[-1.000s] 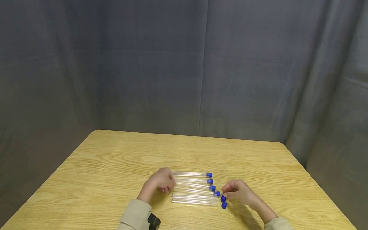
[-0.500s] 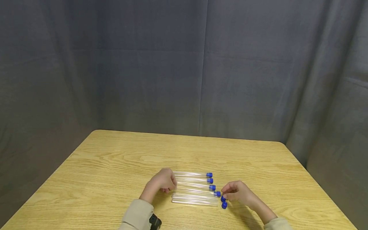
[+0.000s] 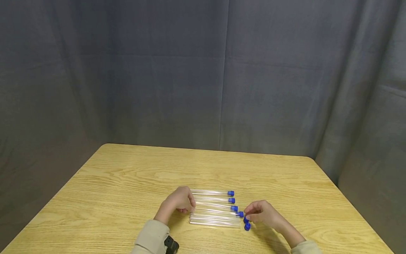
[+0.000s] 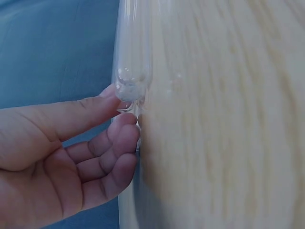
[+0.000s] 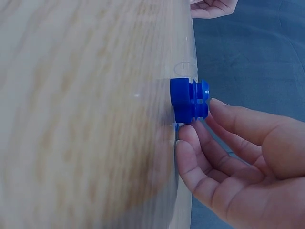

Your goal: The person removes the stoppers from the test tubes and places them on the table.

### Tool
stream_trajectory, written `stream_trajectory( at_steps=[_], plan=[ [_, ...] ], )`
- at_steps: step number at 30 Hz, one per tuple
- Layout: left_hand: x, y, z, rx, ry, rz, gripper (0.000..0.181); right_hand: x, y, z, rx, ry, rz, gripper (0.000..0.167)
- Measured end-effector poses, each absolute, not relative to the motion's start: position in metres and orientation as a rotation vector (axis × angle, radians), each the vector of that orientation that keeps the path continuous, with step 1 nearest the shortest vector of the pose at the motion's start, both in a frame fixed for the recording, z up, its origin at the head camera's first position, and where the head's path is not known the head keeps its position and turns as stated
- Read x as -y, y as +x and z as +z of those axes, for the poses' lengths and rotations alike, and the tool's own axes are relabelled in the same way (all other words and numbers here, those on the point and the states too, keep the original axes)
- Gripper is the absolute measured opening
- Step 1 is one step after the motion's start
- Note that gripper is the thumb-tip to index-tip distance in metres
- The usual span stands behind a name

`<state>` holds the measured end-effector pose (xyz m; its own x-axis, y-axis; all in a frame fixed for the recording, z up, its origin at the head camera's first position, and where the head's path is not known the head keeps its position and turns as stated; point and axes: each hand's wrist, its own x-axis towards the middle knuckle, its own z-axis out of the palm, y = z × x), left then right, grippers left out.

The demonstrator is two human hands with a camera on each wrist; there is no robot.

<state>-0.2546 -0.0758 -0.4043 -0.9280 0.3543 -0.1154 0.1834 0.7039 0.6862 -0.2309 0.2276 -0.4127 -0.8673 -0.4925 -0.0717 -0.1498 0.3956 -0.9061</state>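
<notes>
My left hand (image 3: 180, 200) is at the left ends of several clear test tubes (image 3: 214, 199) lying side by side. In the left wrist view, its thumb and fingertips pinch the rounded end of a test tube (image 4: 131, 86). The farther tubes carry blue caps (image 3: 234, 200) at their right ends; the nearest ones are uncapped. Just right of the tubes, my right hand (image 3: 263, 211) has thumb and fingertips around a loose blue cap (image 3: 246, 220). A second loose cap (image 3: 247, 227) lies against it, nearer the person. Ridged stems show on the two blue caps (image 5: 190, 100) in the right wrist view.
The wooden table (image 3: 142, 169) extends around the tubes on all sides. Behind it and along both sides hang grey curtains (image 3: 165, 88). A black device (image 3: 171, 245) is strapped at the left wrist, beside the beige sleeve.
My left hand has moved slightly right. A couple of the capped tubes have shifted a little. The right hand has lowered slightly onto the upper loose cap.
</notes>
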Motion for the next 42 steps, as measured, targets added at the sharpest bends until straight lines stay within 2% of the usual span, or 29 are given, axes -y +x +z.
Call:
stream_trajectory(
  at_steps=[28, 34, 42],
  plan=[
    [0.086, -0.253, -0.406, -2.455, 0.476, 1.332, 0.004, -0.228, -0.229, -0.414, -2.353, -0.497, -1.476, 0.019],
    [0.087, -0.257, -0.411, -2.392, 0.480, 1.368, 0.013, -0.227, -0.229, -0.413, -2.347, -0.473, -1.472, 0.021],
    [0.091, -0.258, -0.411, -2.272, 0.520, 1.474, 0.015, -0.227, -0.230, -0.412, -2.335, -0.466, -1.487, 0.023]
  ],
)
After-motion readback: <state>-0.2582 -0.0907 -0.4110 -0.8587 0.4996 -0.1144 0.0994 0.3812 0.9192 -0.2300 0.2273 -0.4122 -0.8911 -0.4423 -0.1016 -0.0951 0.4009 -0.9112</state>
